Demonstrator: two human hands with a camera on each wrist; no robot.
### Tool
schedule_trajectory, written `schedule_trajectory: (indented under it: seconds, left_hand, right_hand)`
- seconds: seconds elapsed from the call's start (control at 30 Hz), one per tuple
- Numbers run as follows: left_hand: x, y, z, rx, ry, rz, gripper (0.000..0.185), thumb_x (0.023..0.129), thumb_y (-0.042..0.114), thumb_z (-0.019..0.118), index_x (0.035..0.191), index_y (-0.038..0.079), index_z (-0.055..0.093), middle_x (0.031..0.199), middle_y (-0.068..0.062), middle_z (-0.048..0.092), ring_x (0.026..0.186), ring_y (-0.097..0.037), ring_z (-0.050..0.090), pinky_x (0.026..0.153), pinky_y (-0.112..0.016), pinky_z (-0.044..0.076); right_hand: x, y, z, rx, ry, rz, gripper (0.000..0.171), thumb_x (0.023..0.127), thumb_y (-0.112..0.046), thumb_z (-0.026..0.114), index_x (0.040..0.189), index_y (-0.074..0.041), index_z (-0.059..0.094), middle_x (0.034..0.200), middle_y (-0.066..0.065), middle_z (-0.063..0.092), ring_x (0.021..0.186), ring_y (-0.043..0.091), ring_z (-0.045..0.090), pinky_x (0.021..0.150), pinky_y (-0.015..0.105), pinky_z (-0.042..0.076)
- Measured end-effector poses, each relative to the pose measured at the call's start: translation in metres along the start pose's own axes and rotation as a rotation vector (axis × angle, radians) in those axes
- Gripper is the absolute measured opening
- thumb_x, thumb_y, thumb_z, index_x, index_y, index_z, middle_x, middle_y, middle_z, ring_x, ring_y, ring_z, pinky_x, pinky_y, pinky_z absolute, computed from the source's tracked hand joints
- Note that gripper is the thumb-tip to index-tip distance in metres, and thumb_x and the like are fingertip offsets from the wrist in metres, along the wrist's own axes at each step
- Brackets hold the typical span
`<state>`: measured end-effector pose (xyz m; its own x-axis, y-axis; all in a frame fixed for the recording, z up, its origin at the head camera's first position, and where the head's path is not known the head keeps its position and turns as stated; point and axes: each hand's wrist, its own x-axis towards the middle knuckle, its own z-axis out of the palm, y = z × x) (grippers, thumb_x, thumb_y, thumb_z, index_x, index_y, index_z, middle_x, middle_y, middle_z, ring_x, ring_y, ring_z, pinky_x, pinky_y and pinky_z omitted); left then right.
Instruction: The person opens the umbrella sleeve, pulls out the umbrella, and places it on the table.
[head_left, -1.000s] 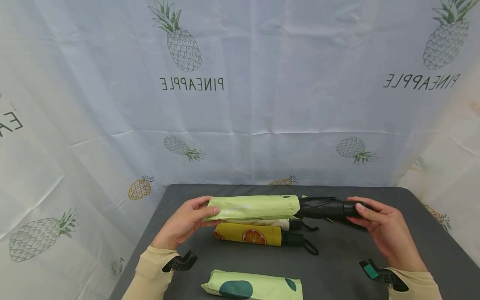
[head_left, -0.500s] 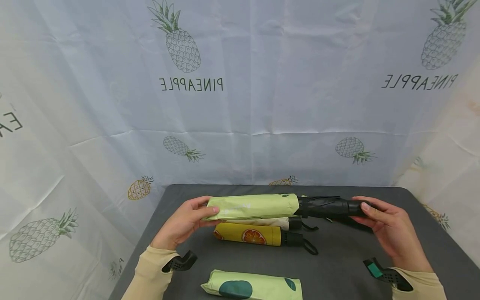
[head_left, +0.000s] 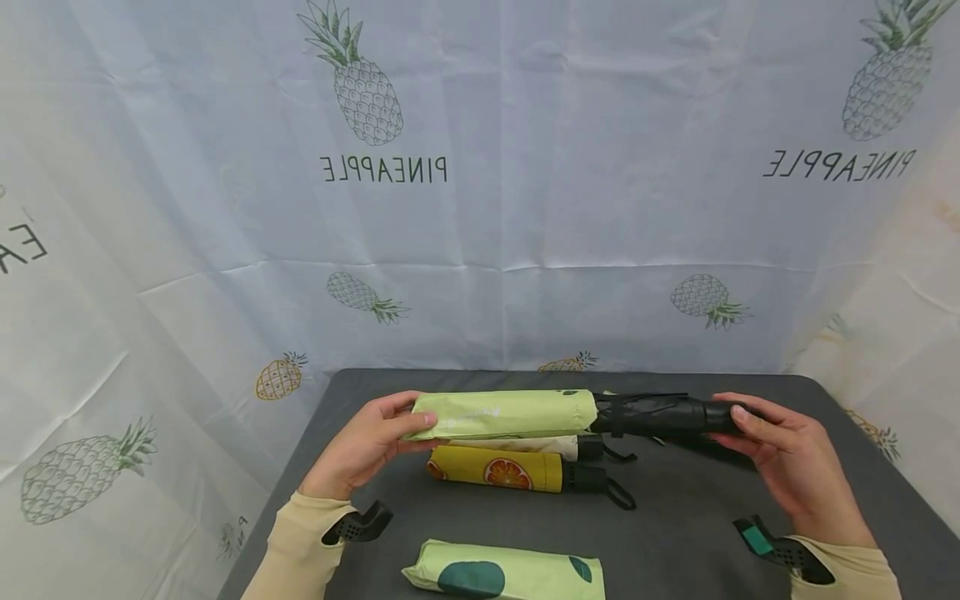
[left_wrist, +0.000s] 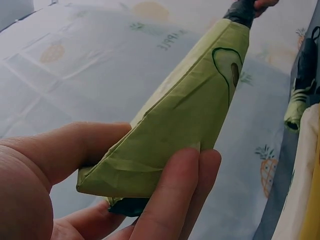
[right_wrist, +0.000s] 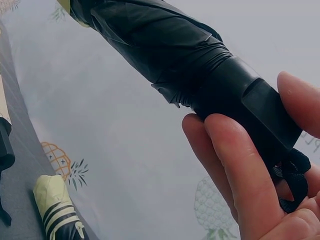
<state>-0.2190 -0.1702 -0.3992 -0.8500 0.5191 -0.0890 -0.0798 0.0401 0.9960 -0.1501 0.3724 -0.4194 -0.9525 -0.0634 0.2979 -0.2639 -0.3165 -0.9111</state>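
Note:
A folded black umbrella (head_left: 652,414) lies level above the table, partly inside a light green sleeve (head_left: 510,415) with an avocado print. My left hand (head_left: 358,448) pinches the sleeve's left end. In the left wrist view, thumb and fingers press on both sides of the green cloth (left_wrist: 170,125). My right hand (head_left: 791,462) grips the handle at the umbrella's right end. The right wrist view shows the black handle (right_wrist: 240,100) between thumb and fingers, with a wrist strap (right_wrist: 295,182) hanging against the palm.
On the grey table (head_left: 690,533) lie a yellow umbrella with orange slices (head_left: 495,469), a cream one (head_left: 525,448) partly hidden behind it, and a green sleeve (head_left: 510,571) near the front. Another black umbrella with green cloth (right_wrist: 57,210) lies at the back. A pineapple-print curtain (head_left: 502,208) hangs behind.
My right hand has shifted a little to the right with the handle, and more of the black umbrella shows outside the sleeve. The left hand has stayed almost still.

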Motion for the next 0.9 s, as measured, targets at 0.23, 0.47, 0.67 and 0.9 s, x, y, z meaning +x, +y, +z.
schedule_trajectory:
  seconds: [0.23,0.47,0.67,0.9]
  left_hand:
    - [-0.001,0.001,0.001,0.003,0.013,0.000,0.060,0.109,0.023,0.068,0.159,-0.002,0.046,0.136,-0.010,0.065,0.119,-0.022,0.072,0.111,-0.048,0.061]
    - [-0.002,0.001,0.000,-0.002,0.002,0.008,0.060,0.109,0.023,0.067,0.160,-0.001,0.045,0.139,-0.012,0.064,0.122,-0.023,0.072,0.112,-0.048,0.060]
    - [-0.002,-0.001,0.000,0.009,-0.002,0.000,0.060,0.110,0.023,0.067,0.160,-0.001,0.045,0.139,-0.012,0.064,0.123,-0.023,0.071,0.114,-0.051,0.058]
    - [-0.004,0.002,0.000,0.004,0.018,0.010,0.060,0.109,0.023,0.068,0.159,-0.001,0.046,0.138,-0.012,0.064,0.123,-0.023,0.071,0.111,-0.048,0.061]
  right_hand:
    - [-0.002,-0.005,-0.005,0.029,-0.014,-0.013,0.045,0.113,0.011,0.039,0.141,-0.002,0.071,0.138,-0.004,0.072,0.117,0.014,0.076,0.091,0.034,0.068]
    - [-0.005,-0.006,-0.008,0.054,0.013,-0.009,0.045,0.113,0.011,0.039,0.139,-0.002,0.073,0.135,-0.004,0.073,0.115,0.014,0.077,0.089,0.033,0.068]
    - [-0.009,-0.010,-0.012,0.050,0.025,0.008,0.044,0.114,0.009,0.040,0.143,-0.004,0.070,0.139,-0.005,0.070,0.118,0.014,0.076,0.092,0.034,0.067]
    - [-0.015,-0.014,-0.027,-0.012,0.081,0.016,0.042,0.114,0.005,0.043,0.140,-0.008,0.073,0.138,-0.011,0.067,0.115,0.009,0.076,0.091,0.032,0.068]
